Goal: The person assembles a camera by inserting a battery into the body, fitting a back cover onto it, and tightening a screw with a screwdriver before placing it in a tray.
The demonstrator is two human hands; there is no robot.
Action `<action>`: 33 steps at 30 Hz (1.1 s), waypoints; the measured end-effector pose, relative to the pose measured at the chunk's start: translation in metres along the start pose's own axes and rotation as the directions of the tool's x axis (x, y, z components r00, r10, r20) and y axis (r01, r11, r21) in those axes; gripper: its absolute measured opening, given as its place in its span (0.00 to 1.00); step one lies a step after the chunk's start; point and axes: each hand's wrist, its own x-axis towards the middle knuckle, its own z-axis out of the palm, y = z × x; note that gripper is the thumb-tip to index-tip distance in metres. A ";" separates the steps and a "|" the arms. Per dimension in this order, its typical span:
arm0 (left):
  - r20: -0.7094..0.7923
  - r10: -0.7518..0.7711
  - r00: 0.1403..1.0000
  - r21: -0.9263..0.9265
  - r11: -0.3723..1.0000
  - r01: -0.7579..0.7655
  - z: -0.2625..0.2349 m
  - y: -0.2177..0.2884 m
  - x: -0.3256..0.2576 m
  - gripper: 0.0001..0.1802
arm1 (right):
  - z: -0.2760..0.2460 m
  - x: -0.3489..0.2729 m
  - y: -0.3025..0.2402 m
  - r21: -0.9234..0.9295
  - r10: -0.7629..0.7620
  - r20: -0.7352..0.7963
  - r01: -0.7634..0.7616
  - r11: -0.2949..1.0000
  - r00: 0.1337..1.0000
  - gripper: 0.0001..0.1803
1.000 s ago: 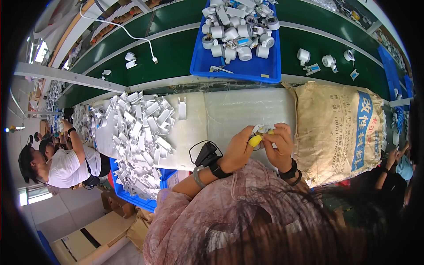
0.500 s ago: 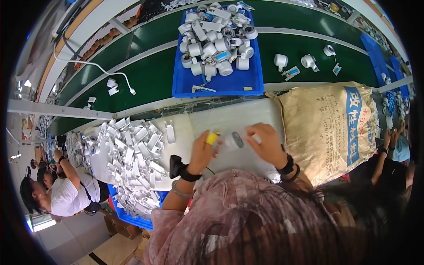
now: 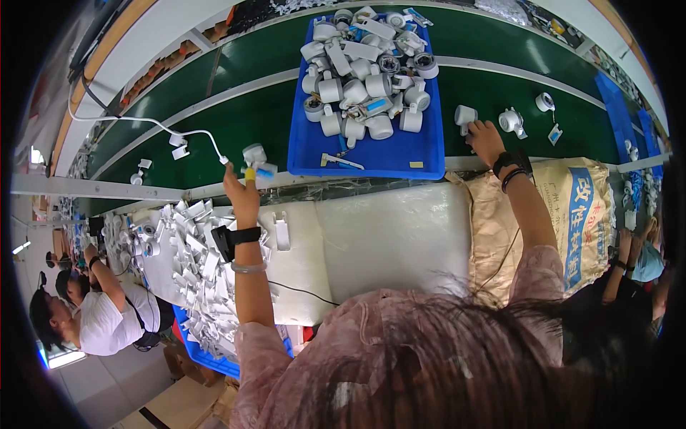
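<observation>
Unit 1, white, round | green bench, right of blue tray | right hand: fingers curled at it; grip: cannot tell | Unit 2, white, blurred, left of tray | left hand: fingers part-bent beside it; grip: cannot tell | arms spread, presumably because units flank tray

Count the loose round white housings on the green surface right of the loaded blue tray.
3: the leftmost housing beside the right hand, the middle housing, and the rightmost housing. The hand may hide more.
</observation>
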 end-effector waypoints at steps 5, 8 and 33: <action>0.099 0.250 0.963 0.010 0.968 -0.252 0.011 -0.023 -0.060 0.23 | -0.017 0.011 0.007 -0.008 0.047 -0.076 -0.047 0.999 0.996 0.08; 0.288 0.112 0.951 -0.301 0.953 -0.021 0.022 0.023 -0.104 0.19 | -0.042 -0.011 0.019 0.211 0.187 -0.145 -0.154 0.965 0.972 0.12; 0.939 0.264 0.220 -0.342 0.644 0.685 0.030 0.183 -0.249 0.21 | -0.221 -0.143 -0.184 0.919 -0.151 0.112 -0.160 -0.359 0.982 0.10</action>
